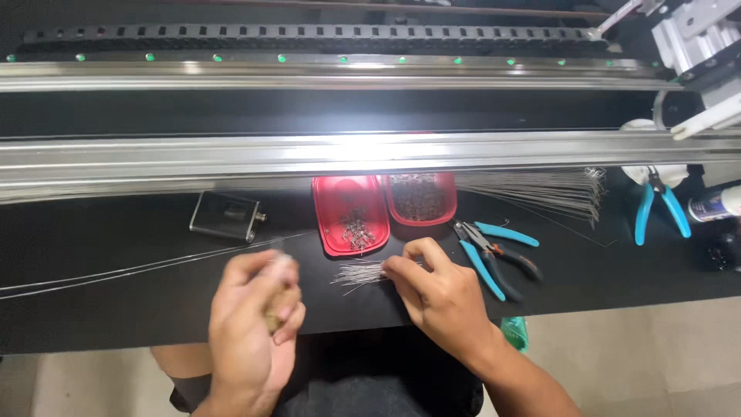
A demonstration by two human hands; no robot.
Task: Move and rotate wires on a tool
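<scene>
1. Pinching thin metal pins (361, 272) on the black bench (116, 309), the right hand (440, 297) curls its fingers.
2. The left hand (251, 328) is closed around a small brownish object (279, 309).
3. Two red trays (351, 212) sit just beyond the pins, with blue-handled pliers (494, 251) to their right.

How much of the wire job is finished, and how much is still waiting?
Looks done: a small pile of short wire pieces lies on the black table. In hand: the right hand fingers that pile, while the left hand grips a small brownish thing, blurred. Probably left: long wires and a bundle lie untouched. How much exactly is hard to tell.
</scene>
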